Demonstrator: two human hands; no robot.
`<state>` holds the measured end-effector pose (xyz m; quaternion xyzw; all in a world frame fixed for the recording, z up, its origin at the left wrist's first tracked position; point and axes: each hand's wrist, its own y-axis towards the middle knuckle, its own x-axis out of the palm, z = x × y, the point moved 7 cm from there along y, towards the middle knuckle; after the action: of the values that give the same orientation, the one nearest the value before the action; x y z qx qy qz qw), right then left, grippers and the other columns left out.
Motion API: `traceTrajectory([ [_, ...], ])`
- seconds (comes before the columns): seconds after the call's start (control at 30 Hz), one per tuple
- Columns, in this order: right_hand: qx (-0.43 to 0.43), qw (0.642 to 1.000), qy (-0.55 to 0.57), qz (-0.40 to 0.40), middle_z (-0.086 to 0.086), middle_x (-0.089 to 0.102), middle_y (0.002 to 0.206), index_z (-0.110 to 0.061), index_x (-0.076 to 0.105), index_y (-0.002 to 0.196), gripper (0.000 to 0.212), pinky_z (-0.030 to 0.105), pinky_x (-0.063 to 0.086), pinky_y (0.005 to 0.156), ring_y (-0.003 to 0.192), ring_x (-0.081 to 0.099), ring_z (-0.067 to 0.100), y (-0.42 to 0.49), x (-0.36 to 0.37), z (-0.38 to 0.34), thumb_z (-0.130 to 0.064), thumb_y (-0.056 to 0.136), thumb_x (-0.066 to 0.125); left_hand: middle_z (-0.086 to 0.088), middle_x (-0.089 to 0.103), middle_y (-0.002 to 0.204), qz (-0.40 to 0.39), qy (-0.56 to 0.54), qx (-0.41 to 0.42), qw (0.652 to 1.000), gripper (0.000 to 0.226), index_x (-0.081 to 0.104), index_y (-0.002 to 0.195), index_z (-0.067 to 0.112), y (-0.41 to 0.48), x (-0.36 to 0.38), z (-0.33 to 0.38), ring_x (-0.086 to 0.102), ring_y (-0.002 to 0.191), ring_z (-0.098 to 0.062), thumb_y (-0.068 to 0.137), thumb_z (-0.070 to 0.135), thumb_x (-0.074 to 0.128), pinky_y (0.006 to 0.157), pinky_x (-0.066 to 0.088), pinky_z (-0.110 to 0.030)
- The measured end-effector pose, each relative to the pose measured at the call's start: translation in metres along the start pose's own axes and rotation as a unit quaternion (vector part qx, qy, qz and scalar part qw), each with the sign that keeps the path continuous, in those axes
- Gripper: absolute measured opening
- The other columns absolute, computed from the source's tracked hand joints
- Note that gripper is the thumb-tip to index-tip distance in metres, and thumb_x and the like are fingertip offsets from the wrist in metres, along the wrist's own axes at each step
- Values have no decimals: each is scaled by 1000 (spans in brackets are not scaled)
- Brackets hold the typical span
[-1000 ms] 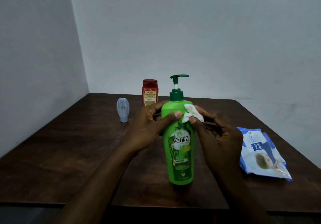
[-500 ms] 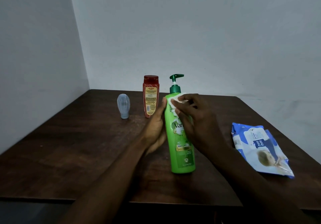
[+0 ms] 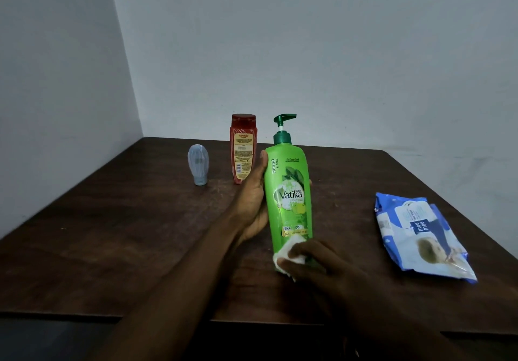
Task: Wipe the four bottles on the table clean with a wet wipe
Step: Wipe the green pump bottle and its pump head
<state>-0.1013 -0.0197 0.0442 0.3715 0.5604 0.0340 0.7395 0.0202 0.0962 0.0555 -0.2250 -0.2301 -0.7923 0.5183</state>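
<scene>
Green pump bottle: it stood upright near the middle of the dark wooden table, its "Vatika" label facing me, its dark green pump head pointing right.
Left hand: I had it wrapped around the bottle's left side, palm against the plastic, thumb lying up along the shoulder; my fingers curled behind, and one fingertip showed at the bottle's right edge.
Right hand: my fingers were pressed together on a crumpled white wet wipe, pinching it against the bottle's lower front, just under the label.
Bottle base: hidden behind my right hand and the wipe, so I could not tell whether it sat flat on the table.
Red bottle: it stood upright behind my left hand near the table's far edge, back label toward me, apart from the green bottle.
Small pale blue bottle: it stood cap-down to the left of the red one, well apart from my hands.
Wipes pack: a blue and white pack lay flat on the right side of the table, clear of both hands.
In the way: nothing lay between my hands and the green bottle.
</scene>
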Motion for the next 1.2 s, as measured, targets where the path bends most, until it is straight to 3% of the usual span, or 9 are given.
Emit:
traceTrajectory([
  [0.2,19,997,68,-10,-7,51,126,-28,69,124,36,7,35,99,109,53,2,-6,-4,-3,-40,104,41,-22,66,120,5,21,8,1000,71,53,139,1,-2,0,3,64,107,-32,100,58,34,105,43,-55],
  [0.3,9,997,71,0,-19,55,125,-43,62,122,34,10,42,99,112,52,-11,0,-2,11,-57,96,46,-23,66,118,6,17,9,1000,72,51,140,0,-2,-2,2,65,105,-32,100,58,33,102,47,-51],
  [0.4,93,986,64,121,-5,60,113,-22,73,116,25,16,50,88,101,61,1,18,-9,34,-18,93,66,-22,66,117,-2,0,11,1000,73,53,138,1,-1,-1,2,66,103,-31,98,59,34,99,50,-47],
  [0.47,138,968,96,185,-2,58,107,-5,74,110,24,8,45,90,101,58,-7,30,-15,46,-7,87,68,-23,65,121,-2,-6,9,1000,72,54,137,2,0,-2,1,64,108,-32,98,59,35,101,49,-47],
  [0.57,170,954,123,213,1,67,104,-5,75,109,23,4,41,91,100,59,-5,54,-29,66,-9,88,69,-24,58,135,-8,-13,13,1000,70,51,141,4,2,-4,-2,59,120,-34,99,58,36,108,44,-52],
  [0.77,263,907,218,244,-5,70,105,-20,76,110,21,9,51,72,89,69,1,64,-29,93,-15,89,72,-16,62,129,-9,8,45,999,67,53,141,8,1,-1,-3,61,114,-27,94,56,49,114,34,-55],
  [1.0,250,933,198,166,-10,69,107,-22,77,107,22,6,44,88,104,62,-6,11,-9,45,-16,86,72,-10,65,125,75,-25,34,996,67,64,126,13,2,-5,-5,70,100,-21,85,63,50,83,58,-44],
  [1.13,239,936,161,203,-12,70,105,-20,77,104,25,7,44,91,103,62,-7,-15,-18,21,-15,80,74,-7,60,133,92,-38,58,993,71,51,142,11,0,-9,5,64,103,-21,97,62,34,82,57,-44],
  [1.2,258,920,169,242,-13,70,105,-21,76,104,26,11,47,90,102,64,-3,-21,-29,21,-14,79,75,-11,65,122,105,-67,68,990,74,51,141,6,0,-7,13,65,102,-23,97,63,33,78,61,-44],
])
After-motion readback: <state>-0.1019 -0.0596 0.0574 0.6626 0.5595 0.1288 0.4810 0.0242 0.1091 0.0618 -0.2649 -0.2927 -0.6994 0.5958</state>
